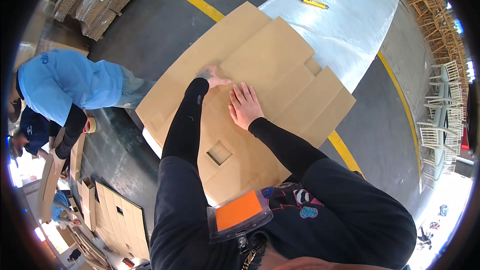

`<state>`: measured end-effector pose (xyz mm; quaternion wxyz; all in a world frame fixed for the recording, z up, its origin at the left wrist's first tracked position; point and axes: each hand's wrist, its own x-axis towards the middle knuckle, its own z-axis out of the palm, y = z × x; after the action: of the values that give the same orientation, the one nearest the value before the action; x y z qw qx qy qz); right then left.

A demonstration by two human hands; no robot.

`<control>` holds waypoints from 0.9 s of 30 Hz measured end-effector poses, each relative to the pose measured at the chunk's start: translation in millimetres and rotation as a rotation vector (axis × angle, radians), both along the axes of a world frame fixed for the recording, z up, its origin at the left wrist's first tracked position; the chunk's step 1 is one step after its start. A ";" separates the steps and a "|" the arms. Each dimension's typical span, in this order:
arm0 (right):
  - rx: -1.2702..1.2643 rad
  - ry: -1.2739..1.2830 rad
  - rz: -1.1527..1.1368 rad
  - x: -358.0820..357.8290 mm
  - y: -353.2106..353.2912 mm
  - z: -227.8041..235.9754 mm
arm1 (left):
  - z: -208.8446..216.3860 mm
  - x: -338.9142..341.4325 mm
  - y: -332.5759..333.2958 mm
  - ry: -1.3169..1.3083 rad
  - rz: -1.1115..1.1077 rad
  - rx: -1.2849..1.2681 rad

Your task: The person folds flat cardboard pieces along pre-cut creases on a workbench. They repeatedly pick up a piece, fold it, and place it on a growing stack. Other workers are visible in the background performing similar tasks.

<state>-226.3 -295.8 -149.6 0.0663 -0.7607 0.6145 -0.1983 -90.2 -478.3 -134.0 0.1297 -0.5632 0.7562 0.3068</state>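
A large sheet of brown cardboard [280, 135], folded into overlapping panels, lies in front of me. My right hand [245, 106] rests flat on its middle with the fingers stretched out. Just left of it, my left hand [217, 77] presses on the cardboard beside a raised panel [267, 52], thumb pointing right; its other fingers show only in part. Neither hand holds anything that I can see. A square cutout [219, 153] shows in the cardboard near my body, and a notch [313, 66] breaks its right side.
Beyond the cardboard, a yellow utility knife [313, 3] lies on a silvery plastic-covered surface [345, 30]. A co-worker in a light blue shirt [70, 80] bends over at the left. Wrapped stacks [102, 2] stand far left, stacked chairs [442, 120] right. Flat cardboard [117, 215] lies lower left.
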 end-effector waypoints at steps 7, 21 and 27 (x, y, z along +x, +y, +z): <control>-0.003 0.033 0.000 -5.6 -10.8 -4.6 | 34.5 -14.6 -7.0 -0.006 -0.134 0.075; 0.227 0.059 0.045 -15.2 -3.8 -1.7 | 13.8 -69.1 133.0 -0.120 -0.017 -0.877; 0.127 -0.126 -0.072 -22.2 -15.2 -20.9 | 23.1 -75.2 129.9 -0.008 0.008 -0.826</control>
<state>-248.6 -311.0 -170.6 0.1459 -0.7184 0.6473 -0.2086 -165.5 -348.5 -110.9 -0.1058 -0.5721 0.8130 -0.0242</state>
